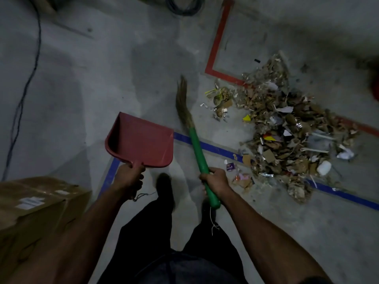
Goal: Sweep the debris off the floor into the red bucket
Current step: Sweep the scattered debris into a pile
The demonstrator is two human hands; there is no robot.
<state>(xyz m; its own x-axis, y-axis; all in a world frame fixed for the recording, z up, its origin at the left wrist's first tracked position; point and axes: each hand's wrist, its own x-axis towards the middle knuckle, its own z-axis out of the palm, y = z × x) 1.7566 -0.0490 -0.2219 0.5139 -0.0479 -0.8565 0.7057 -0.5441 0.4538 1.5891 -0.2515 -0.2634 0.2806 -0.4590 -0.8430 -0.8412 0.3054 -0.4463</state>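
My left hand (129,179) grips the handle of a red dustpan (141,140), held above the floor with its mouth pointing away from me. A green-handled broom (196,152) is gripped by my right hand (215,181); its straw bristles (183,99) point forward, left of the debris. The debris pile (287,130) of cardboard scraps, paper, foil and a white bottle spreads on the concrete floor at the right. A red shape (375,85) shows at the right edge; I cannot tell whether it is the bucket.
A cardboard box (34,212) stands at my lower left. Blue tape (217,149) and red tape (217,44) lines mark the floor. A dark cable (26,89) runs along the left, and coiled cable (184,6) lies at the top. My legs and shoes are below.
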